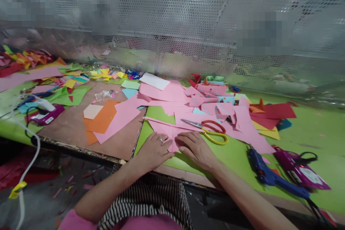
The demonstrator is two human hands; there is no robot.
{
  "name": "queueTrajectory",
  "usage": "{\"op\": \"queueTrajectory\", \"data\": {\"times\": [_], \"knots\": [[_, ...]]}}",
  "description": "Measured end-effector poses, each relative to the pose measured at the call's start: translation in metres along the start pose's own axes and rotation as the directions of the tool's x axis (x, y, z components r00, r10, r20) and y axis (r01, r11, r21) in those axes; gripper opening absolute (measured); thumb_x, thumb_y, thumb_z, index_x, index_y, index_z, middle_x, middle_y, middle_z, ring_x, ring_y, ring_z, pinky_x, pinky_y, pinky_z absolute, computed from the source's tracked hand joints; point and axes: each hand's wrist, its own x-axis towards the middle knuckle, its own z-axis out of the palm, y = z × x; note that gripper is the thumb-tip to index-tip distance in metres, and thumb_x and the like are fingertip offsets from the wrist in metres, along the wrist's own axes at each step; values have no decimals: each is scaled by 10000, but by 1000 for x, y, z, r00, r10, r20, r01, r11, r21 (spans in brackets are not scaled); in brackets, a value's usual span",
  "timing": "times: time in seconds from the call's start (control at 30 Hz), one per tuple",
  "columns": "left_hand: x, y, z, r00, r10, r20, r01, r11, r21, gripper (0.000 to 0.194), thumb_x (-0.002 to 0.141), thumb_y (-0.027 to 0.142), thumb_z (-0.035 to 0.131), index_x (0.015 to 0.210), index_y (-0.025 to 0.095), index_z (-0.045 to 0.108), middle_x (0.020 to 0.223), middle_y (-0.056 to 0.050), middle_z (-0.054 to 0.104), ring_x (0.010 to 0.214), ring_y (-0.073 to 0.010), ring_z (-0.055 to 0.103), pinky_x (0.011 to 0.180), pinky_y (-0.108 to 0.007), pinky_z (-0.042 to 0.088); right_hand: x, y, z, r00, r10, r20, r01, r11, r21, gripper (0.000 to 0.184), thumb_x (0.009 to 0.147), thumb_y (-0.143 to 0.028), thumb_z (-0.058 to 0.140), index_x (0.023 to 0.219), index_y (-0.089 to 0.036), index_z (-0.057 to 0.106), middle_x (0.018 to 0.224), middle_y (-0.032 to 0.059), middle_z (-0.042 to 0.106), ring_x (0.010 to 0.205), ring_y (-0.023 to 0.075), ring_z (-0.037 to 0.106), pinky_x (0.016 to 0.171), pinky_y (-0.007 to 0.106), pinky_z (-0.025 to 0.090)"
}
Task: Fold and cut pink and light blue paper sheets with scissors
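Note:
My left hand (pixel 154 151), with a ring on one finger, lies palm down on a pink sheet of paper (pixel 172 144) near the table's front edge. Beside it, my right hand (pixel 196 149) rests on the same sheet with its fingers stretched forward. Both hands are open, and a narrow strip of the pink paper shows between them. Part of the sheet is hidden under the fingers. Just beyond my right hand, scissors (pixel 198 124) with one red and one yellow handle loop lie on the pink paper.
A blue glue gun (pixel 273 178) and a purple box with a cord (pixel 302 170) lie at right. Pink polka-dot paper pieces (pixel 211 109) are heaped behind the scissors. Orange paper (pixel 104 120) lies left. A perforated metal screen (pixel 167 18) rises at the back.

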Motion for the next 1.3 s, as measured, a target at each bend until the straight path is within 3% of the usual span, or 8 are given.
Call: {"op": "queueTrajectory", "data": {"times": [0.43, 0.87, 1.1, 1.3], "knots": [[-2, 0, -1, 999, 4, -39, -4, 1000, -4, 423, 957, 477, 641, 1222, 148, 623, 1184, -102, 688, 1109, -245, 616, 1015, -415, 441, -1, -1, 1, 1000, -3, 7, 4, 1000, -5, 429, 1045, -472, 431, 1215, -167, 680, 1178, 143, 727, 1056, 276, 640, 925, 476, 524], [-2, -1, 2, 1000, 4, 12, -4, 1000, 6, 421, 992, 490, 572, 1247, 157, 607, 1241, -114, 676, 1165, -253, 597, 1055, -435, 426, 0, -1, 0, 1000, 4, 1, -4, 1000, -10, 386, 1031, -449, 471, 1228, -204, 695, 1171, 137, 733, 1061, 275, 653, 908, 476, 541], [-1, 0, 4, 1000, -13, 5, 13, 1000, -6, 435, 967, 492, 616, 1241, 154, 623, 1208, -106, 682, 1144, -248, 606, 1062, -433, 425, -1, -1, 0, 1000, 0, -3, 0, 1000, -13, 405, 1040, -455, 449, 1213, -180, 690, 1173, 145, 730, 1052, 278, 651, 914, 483, 535], [-4, -4, -3, 997, -8, 78, 6, 1000, 27, 452, 1025, 475, 506, 1339, 160, 585, 1315, -141, 660, 1251, -268, 574, 1107, -492, 388, 2, -4, 1, 1000, 14, -1, -14, 999, -32, 381, 1012, -481, 523, 1211, -203, 690, 1175, 131, 730, 1067, 280, 642, 916, 467, 510]]}}
